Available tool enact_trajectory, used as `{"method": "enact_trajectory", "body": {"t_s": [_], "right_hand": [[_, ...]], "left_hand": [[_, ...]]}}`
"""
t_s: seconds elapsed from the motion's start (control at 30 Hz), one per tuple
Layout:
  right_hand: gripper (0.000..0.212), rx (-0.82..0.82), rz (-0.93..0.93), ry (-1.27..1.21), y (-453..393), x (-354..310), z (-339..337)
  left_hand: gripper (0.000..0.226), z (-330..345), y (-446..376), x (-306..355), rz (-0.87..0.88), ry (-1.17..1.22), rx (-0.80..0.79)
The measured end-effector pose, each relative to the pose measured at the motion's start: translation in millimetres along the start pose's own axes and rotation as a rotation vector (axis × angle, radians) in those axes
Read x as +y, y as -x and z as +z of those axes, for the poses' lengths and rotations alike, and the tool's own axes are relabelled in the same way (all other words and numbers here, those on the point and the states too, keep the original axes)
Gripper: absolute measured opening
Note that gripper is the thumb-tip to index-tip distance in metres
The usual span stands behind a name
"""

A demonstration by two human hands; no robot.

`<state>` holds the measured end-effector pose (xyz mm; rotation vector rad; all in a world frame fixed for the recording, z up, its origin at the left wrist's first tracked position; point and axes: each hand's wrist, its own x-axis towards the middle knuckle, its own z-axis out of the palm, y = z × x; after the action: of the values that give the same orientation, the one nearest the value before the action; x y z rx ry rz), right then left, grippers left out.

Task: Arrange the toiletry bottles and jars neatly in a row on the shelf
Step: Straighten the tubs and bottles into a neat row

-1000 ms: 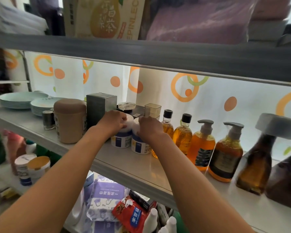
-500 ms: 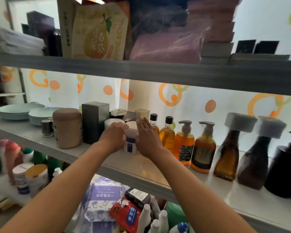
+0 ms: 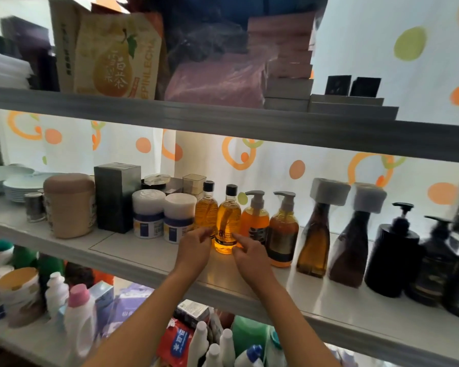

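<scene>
your left hand point(image 3: 194, 249) hides the base of one amber bottle point(image 3: 206, 207); the dark pump bottles point(image 3: 394, 250) far right are blurred. two white jars point(image 3: 147, 213), two amber bottles, two orange pumps point(image 3: 255, 221) line the shelf point(image 3: 133, 256). both hands, right hand point(image 3: 247, 254) too, flank the front amber bottle point(image 3: 227, 225), fingers loose, gripping nothing.

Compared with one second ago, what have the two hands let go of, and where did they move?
Both hands left the two white jars and moved right, to the front amber bottle with the black cap. The left hand and the right hand now flank its base, fingers at its sides; a firm grip cannot be seen. The jars stand side by side. The pump bottles to the right stayed in their row.
</scene>
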<state>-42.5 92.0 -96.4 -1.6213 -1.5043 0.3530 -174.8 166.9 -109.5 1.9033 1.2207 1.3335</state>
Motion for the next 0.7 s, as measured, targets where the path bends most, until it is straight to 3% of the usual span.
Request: {"method": "enact_trajectory", "body": {"t_s": [0.2, 0.57, 0.63, 0.7], "right_hand": [[0.047, -0.114, -0.016, -0.119, -1, 5, 13], [0.05, -0.15, 0.004, -0.098, 0, 10, 17], [0.047, -0.069, 0.012, -0.096, 0, 9, 15], [0.04, 0.146, 0.047, -0.141, 6, 11, 5]], "left_hand": [[0.038, 11, 2, -10, -0.062, 0.017, -0.02], [0.03, 13, 7, -14, 0.054, -0.079, 0.029], [0.026, 14, 8, -11, 0.083, -0.101, 0.043], [0.025, 19, 12, -2, 0.127, -0.1, 0.018]]}}
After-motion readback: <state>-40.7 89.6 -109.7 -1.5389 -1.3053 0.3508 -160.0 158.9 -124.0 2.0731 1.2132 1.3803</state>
